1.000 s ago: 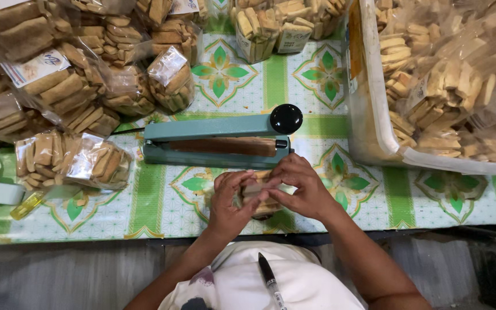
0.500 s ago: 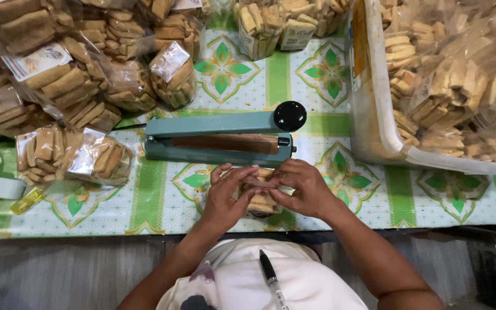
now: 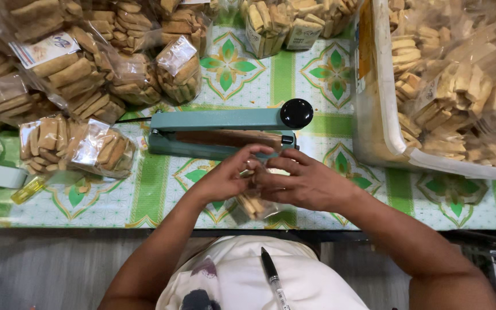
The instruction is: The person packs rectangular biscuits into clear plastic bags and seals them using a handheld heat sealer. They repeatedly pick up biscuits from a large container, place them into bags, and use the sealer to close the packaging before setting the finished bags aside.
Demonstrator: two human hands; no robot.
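Both my hands hold a small clear bag of tan biscuits (image 3: 255, 202) over the near edge of the table. My left hand (image 3: 225, 178) pinches the bag's top from the left. My right hand (image 3: 305, 182) grips it from the right, fingers meeting the left hand's. Most of the bag is hidden under my hands. Just beyond my fingers lies a teal bag sealer (image 3: 219, 129) with a black round knob (image 3: 296, 113) and a brown sealing strip, its arm down.
Sealed biscuit bags (image 3: 76, 146) pile up at the left and back. A large white tub (image 3: 386, 132) full of bagged biscuits stands at the right. A green patterned tablecloth (image 3: 162, 189) covers the table. A small yellow lighter (image 3: 27, 192) lies at the left.
My hands have shifted slightly toward the sealer with the bag. The view has tilted a little; nothing else moved.
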